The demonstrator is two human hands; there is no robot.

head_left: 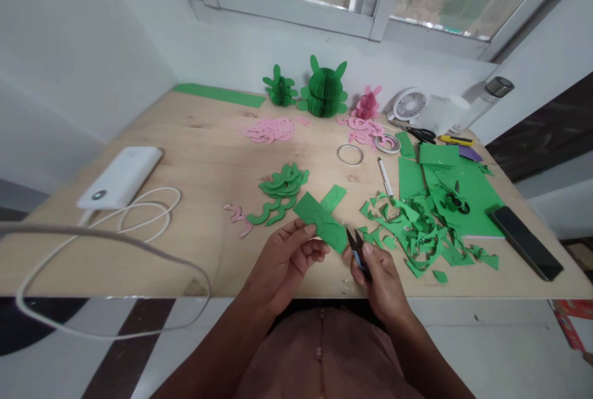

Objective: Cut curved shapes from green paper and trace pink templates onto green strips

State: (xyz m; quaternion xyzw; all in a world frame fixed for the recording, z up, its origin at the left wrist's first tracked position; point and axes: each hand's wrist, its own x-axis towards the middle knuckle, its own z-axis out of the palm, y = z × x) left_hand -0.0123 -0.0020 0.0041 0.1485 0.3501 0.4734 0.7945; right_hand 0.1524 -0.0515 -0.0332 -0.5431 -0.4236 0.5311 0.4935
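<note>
My left hand (296,249) pinches a green paper strip (320,221) with a curved outline drawn on it. In my right hand (377,272) is a pair of small thread snips (356,251), its dark blades apart and close to the strip's right end. Behind the held strip, another green paper piece (334,197) with drawn lines shows on the table. Wavy green cutouts (283,181) lie stacked just beyond my left hand, with a pink cutout (238,220) to their left. Green paper scraps (419,226) are heaped to the right of my right hand.
Honeycomb paper figures, green (324,87) and pink (367,104), stand along the wall. Pink cutouts (271,130), a tape roll (386,143), a white pen (385,176) and a phone (525,241) lie around. A white power bank (121,176) trails a cable at left.
</note>
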